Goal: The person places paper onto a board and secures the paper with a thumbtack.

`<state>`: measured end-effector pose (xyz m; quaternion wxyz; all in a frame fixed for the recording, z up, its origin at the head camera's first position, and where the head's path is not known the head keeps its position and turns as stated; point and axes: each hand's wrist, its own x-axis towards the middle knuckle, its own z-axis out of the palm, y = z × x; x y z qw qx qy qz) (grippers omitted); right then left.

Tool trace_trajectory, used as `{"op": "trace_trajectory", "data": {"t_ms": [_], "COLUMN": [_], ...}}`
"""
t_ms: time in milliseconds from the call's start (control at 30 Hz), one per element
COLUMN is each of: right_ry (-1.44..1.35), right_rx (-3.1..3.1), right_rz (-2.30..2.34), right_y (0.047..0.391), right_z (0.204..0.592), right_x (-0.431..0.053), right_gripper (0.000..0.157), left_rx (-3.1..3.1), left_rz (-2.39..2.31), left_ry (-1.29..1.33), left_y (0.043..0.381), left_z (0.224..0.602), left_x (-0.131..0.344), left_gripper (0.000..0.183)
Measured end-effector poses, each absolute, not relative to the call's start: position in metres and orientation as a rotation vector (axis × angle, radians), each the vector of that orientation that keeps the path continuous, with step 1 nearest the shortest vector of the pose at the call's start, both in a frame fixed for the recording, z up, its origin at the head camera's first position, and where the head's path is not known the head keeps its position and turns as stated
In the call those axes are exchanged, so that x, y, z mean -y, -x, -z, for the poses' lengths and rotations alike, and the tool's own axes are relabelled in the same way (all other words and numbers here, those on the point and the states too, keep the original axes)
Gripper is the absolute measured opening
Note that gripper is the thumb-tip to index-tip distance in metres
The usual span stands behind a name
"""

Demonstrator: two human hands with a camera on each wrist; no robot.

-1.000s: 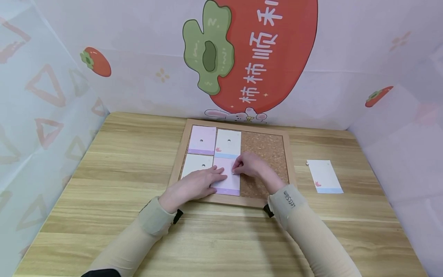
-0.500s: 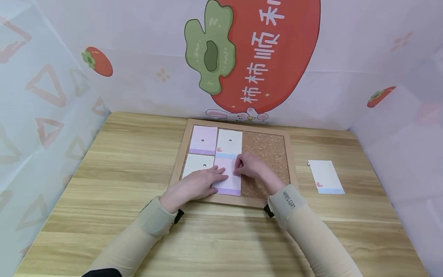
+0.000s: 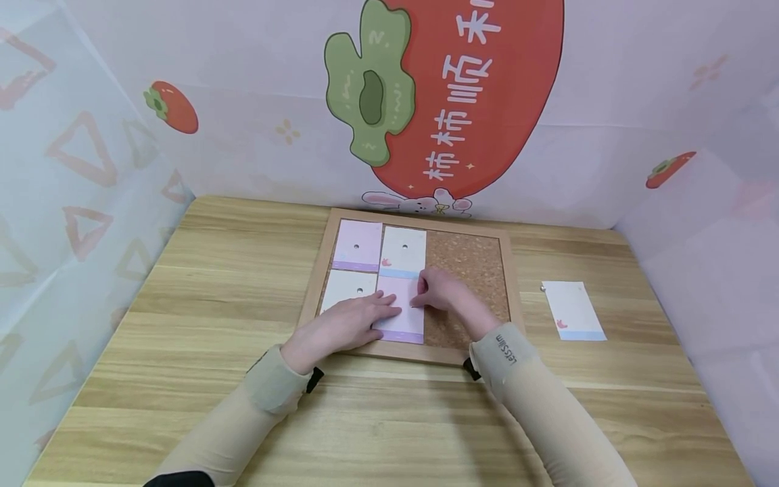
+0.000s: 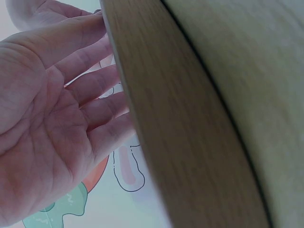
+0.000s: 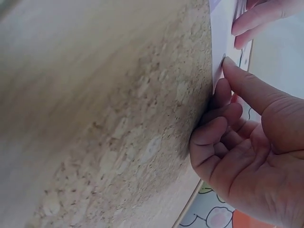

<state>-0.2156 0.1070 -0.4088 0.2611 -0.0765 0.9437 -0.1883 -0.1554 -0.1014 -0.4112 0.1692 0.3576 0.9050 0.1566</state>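
Observation:
A purple-edged card [image 3: 398, 318] lies on the cork board [image 3: 465, 270], in the lower row. My left hand [image 3: 349, 321] rests on this card with straight, spread fingers; the left wrist view shows its palm [image 4: 52, 118] beside the wooden frame edge. At the card's right side, my right hand [image 3: 447, 294] has its thumb and forefinger together on a small silver pushpin [image 5: 224, 58]. The right wrist view shows the thumb tip against the pin, the other fingers curled by the cork. Most of the pin is hidden.
A pinned purple card [image 3: 357, 245], a pinned white card [image 3: 404, 251] and another white card [image 3: 347, 287] are on the board's left part. Bare cork is at its right. A loose white card [image 3: 573, 311] lies on the table [image 3: 627, 379], a pushpin [image 3: 543, 289] at its corner.
Both hands keep almost the same place. The silver pin head, visible under my right fingertips a second ago, is now mostly covered in the head view.

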Motion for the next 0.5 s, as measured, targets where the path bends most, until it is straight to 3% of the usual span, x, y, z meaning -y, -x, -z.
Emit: {"op": "trace_trajectory", "data": {"t_ms": [500], "right_ry": [0.297], "right_rx": [-2.555], "right_rz": [0.632], "right_y": [0.2111], "right_z": [0.4074], "right_x": [-0.1174], "right_gripper": [0.024], "left_rx": [-2.557], "left_rz": [-0.437], "left_ry": [-0.99], "left_y": [0.1557], "left_z": [0.4102], "left_x": [0.1002], "left_gripper": [0.051]}}
